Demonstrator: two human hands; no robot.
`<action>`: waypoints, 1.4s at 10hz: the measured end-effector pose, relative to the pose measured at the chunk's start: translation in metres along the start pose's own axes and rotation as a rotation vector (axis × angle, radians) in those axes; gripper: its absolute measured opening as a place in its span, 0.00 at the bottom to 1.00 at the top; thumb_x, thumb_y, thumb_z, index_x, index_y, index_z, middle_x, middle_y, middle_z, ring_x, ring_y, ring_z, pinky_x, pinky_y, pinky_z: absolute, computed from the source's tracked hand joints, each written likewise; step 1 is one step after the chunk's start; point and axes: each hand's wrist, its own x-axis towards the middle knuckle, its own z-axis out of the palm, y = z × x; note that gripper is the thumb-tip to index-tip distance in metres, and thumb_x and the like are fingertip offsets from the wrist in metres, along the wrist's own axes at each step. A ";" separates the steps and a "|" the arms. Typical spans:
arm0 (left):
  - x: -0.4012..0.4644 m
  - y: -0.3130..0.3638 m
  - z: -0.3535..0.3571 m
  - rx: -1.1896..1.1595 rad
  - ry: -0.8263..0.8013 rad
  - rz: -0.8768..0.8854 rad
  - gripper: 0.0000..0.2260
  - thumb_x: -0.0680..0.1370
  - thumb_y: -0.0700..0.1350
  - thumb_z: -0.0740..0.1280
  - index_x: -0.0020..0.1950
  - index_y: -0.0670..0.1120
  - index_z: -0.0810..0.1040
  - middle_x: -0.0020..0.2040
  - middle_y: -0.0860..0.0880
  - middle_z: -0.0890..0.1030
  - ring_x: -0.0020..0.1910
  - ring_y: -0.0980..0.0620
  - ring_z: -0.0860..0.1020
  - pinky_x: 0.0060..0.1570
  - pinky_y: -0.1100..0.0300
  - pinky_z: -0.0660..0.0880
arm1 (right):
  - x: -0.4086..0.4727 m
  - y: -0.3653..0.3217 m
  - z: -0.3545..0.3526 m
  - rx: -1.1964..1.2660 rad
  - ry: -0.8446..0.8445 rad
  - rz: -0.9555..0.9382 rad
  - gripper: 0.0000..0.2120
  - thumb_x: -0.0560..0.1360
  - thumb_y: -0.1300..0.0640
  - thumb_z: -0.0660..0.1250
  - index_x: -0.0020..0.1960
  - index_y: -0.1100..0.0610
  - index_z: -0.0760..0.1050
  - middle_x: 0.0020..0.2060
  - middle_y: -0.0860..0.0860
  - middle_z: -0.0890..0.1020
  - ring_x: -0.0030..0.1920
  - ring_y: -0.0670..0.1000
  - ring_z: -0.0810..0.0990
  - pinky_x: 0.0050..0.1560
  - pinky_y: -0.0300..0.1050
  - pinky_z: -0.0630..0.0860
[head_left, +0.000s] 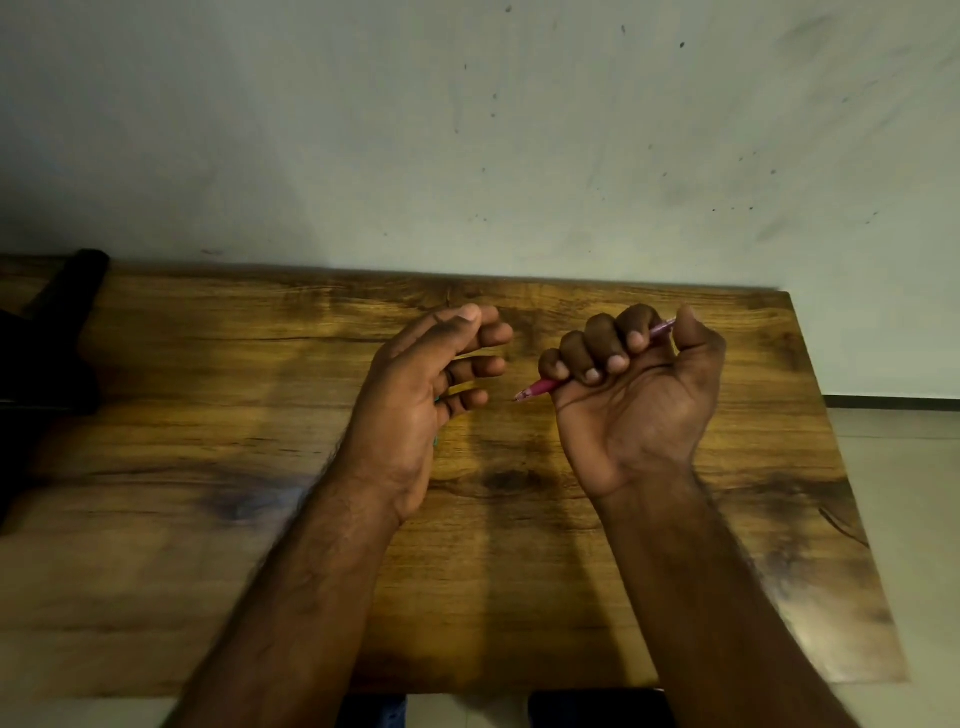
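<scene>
Pink plastic shows in the right hand (631, 384): a pen (540, 387) lies across the palm with all four fingers (602, 338) curled round its barrel, the tip poking out past the little finger toward the left, the other end showing by the thumb. Just beside it, apart from the pen, the left hand (426, 395) hovers with its fingers loosely bent and separated; a sliver of something green shows at its palm, too hidden to identify. Both are above the wooden tabletop (208, 467). A dark object (57, 322) sits at the tabletop's far left.

Both forearms bare, no sleeves; left hand (415, 395) & right hand (631, 395) ungloved (hairy forearms).
</scene>
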 end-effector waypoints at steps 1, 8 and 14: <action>0.000 -0.001 0.000 -0.004 0.000 -0.002 0.19 0.77 0.57 0.64 0.61 0.50 0.83 0.58 0.50 0.88 0.53 0.53 0.85 0.52 0.53 0.78 | 0.001 0.000 -0.001 0.026 0.003 0.017 0.21 0.82 0.42 0.50 0.37 0.54 0.63 0.28 0.49 0.62 0.31 0.49 0.58 0.36 0.47 0.62; 0.000 -0.001 0.000 0.012 0.004 -0.003 0.18 0.77 0.58 0.64 0.61 0.51 0.83 0.58 0.50 0.88 0.54 0.52 0.85 0.53 0.52 0.78 | 0.003 0.001 -0.008 0.134 0.009 0.055 0.22 0.82 0.41 0.51 0.36 0.54 0.64 0.27 0.49 0.63 0.30 0.49 0.59 0.37 0.47 0.62; 0.000 -0.002 0.000 0.004 0.007 -0.006 0.19 0.77 0.57 0.64 0.62 0.50 0.83 0.58 0.49 0.88 0.54 0.51 0.85 0.53 0.51 0.77 | 0.003 0.000 -0.008 0.124 0.013 0.050 0.21 0.81 0.42 0.52 0.36 0.54 0.65 0.27 0.49 0.63 0.30 0.49 0.59 0.37 0.47 0.62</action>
